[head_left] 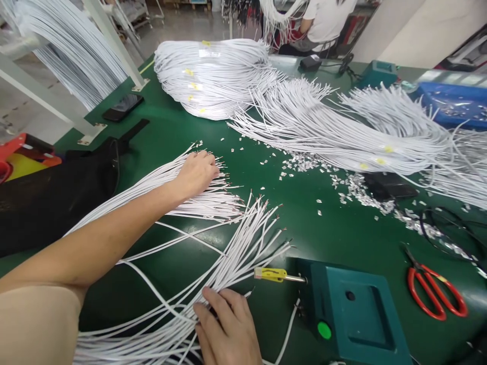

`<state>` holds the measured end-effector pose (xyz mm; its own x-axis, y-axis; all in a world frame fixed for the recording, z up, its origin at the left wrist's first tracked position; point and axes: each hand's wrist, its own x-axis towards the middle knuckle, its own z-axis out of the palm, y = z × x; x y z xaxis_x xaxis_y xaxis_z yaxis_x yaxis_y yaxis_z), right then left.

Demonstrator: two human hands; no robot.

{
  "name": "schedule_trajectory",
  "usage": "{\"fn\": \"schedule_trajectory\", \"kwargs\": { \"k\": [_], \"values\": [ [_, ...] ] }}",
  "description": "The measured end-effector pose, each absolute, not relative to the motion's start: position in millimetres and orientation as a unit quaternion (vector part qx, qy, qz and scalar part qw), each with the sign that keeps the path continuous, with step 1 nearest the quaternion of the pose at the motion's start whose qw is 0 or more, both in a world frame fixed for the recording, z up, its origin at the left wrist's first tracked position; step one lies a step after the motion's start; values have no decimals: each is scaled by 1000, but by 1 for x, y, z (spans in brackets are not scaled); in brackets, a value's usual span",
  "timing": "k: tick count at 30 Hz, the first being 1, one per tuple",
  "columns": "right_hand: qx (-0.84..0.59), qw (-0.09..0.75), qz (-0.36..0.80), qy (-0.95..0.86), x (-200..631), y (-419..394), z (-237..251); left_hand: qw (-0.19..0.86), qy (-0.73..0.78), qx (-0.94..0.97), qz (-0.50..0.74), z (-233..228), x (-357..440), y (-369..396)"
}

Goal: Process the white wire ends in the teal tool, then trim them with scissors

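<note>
- Surface (182, 126): dark green
- Wires (213, 203): white, some bundles banded with small yellow tags (388, 149)
- Scissors (433, 289): red handles
- Box (353, 309): teal, with a bright green button (324, 330) and a yellow-handled lever (271, 274)
- Bag (57, 192): black
- Scraps (357, 190): white, scattered
- Tray (452, 104): blue
</note>
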<state>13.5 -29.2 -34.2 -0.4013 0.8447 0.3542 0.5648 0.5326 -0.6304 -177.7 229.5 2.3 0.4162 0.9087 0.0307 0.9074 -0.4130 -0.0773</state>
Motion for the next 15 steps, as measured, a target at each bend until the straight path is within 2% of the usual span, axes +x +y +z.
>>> {"fn": "schedule_trajectory", "kwargs": {
  "k": [3, 6, 9, 12, 15],
  "values": [
    [-445, 312, 218, -810, 14, -28, -28, 19, -528, -848, -43, 12, -181, 223],
    [-428, 309, 225, -819, 17, -23, -18, -21, -520, -834, -185, 39, -186, 200],
    [-415, 293, 241, -827, 21, -20, -9, -110, -536, -774, -319, 78, -191, 156],
    [-421, 283, 257, -822, 22, -21, -4, -273, -582, -659, -390, 108, -191, 95],
    [-419, 286, 282, -814, 22, -25, -3, -490, -563, -534, -398, 109, -177, 35]
  ]
}}
